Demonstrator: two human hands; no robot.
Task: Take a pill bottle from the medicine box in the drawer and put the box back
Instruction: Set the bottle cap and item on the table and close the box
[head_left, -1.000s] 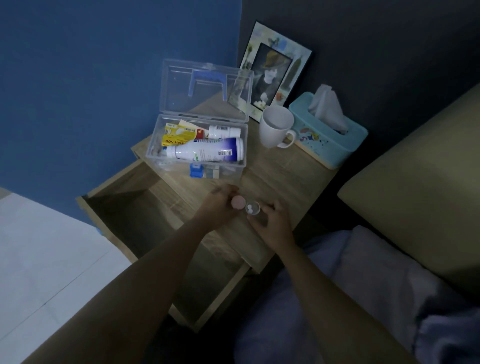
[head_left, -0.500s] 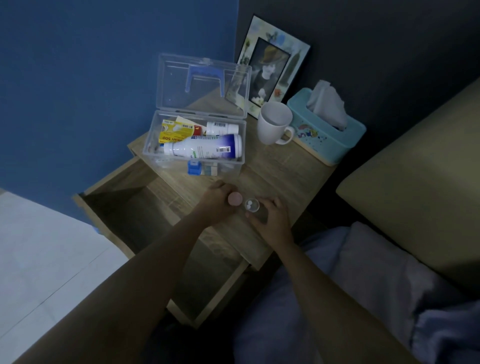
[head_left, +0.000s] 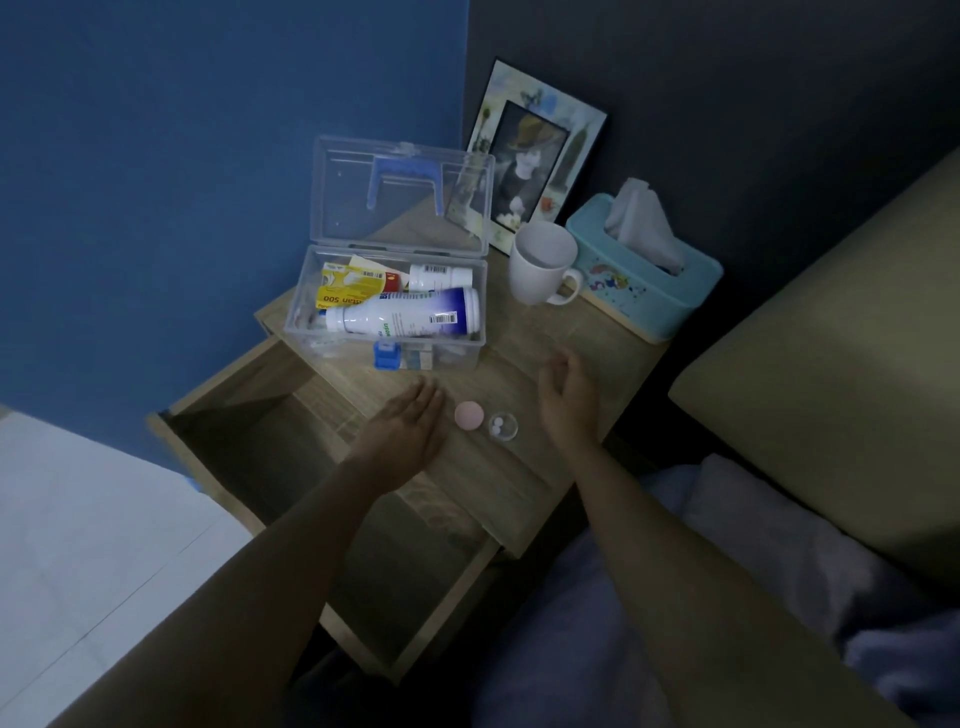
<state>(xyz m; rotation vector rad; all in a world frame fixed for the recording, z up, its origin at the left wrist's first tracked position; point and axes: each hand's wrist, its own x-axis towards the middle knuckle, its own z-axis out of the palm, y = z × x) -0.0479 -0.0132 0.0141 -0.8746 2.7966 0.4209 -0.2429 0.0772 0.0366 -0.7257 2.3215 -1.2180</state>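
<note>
Flanking the pill bottle (head_left: 503, 427) and pink cap (head_left: 469, 415), left hand (head_left: 402, 434) and right hand (head_left: 569, 397) hover spread, empty.

Light wood-grain tabletop (head_left: 524, 364) of a bedside cabinet. Clear plastic medicine box (head_left: 387, 332), lid raised, at its left rear. Right of the box: white ceramic mug (head_left: 540, 262); beyond that, teal tissue box (head_left: 644, 280). Behind the box's right corner: pale picture frame (head_left: 535, 150), leaning. In front of the box: round pink cap (head_left: 469, 415), touching a small clear pill bottle (head_left: 503, 427), open, white tablets inside.
</note>
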